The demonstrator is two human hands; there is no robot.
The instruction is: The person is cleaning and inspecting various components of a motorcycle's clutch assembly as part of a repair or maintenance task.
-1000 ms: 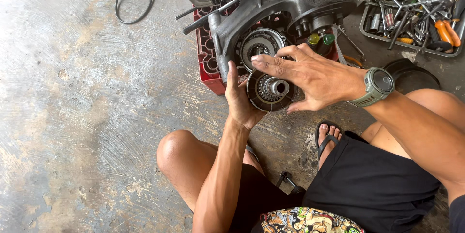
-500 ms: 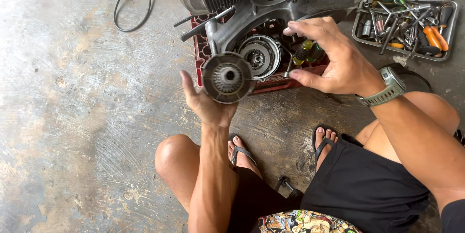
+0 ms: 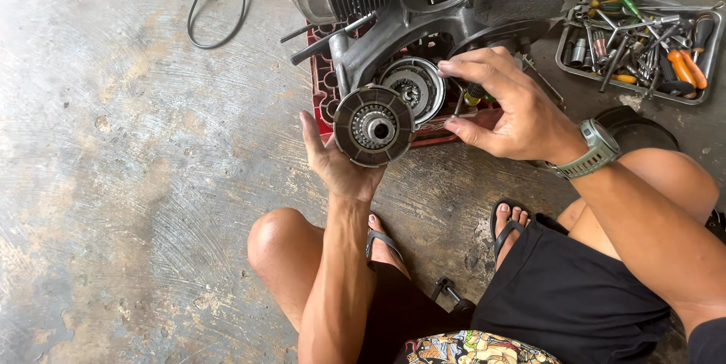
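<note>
Just in front of the grey cast-metal engine case (image 3: 423,23), the left hand (image 3: 336,163) cups a round, dark clutch pack (image 3: 373,125) with a ribbed rim and a toothed steel hub, fingers curled around its edge. Beside it toward the engine's open side, the right hand (image 3: 514,110) pinches thumb and fingertips near the shiny circular basket (image 3: 412,88); whether it holds anything I cannot tell. Beneath the engine sits a red plastic crate (image 3: 325,91).
</note>
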